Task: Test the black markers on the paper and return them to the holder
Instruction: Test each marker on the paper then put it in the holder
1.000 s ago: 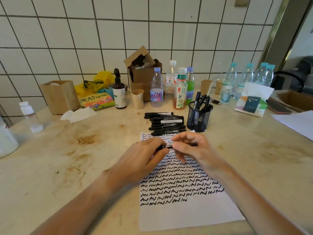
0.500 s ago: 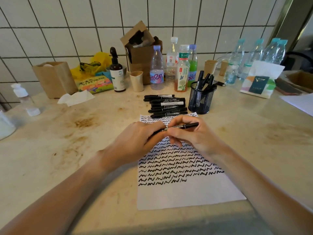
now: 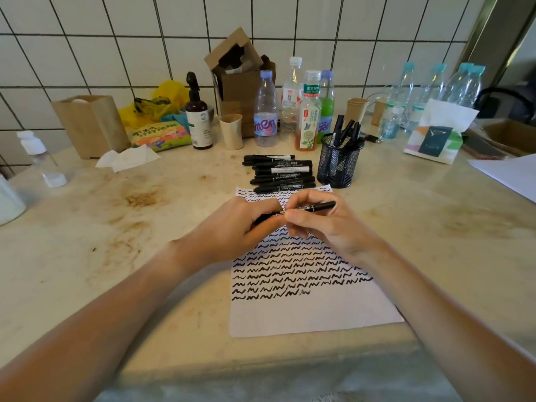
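Since half a second ago the two hands have barely shifted, and the marker (image 3: 310,208) between them has stayed over the far part of the paper (image 3: 307,311), its visible right end tipped a little farther away than before. The left hand (image 3: 232,230) curls its fingers round the marker's left end, and the right hand (image 3: 324,224) pinches the barrel between thumb and fingers. The marker's long axis runs left to right, its right end slightly farther and free of the hand; which end carries the tip cannot be told. The worktop (image 3: 101,242) is pale, marbled stone with brown stains, set against a wall of white tiles (image 3: 101,53) with dark grout. The paper carries rows of black squiggles. At its far edge lies a row of black markers (image 3: 280,172), all lengthwise left to right, and just right of them stands a black mesh holder (image 3: 338,165) with markers upright in it. Behind, a water bottle (image 3: 265,111) shows letters that look like "nten", and a tissue pack (image 3: 435,137) at far right reads "TISSUE".
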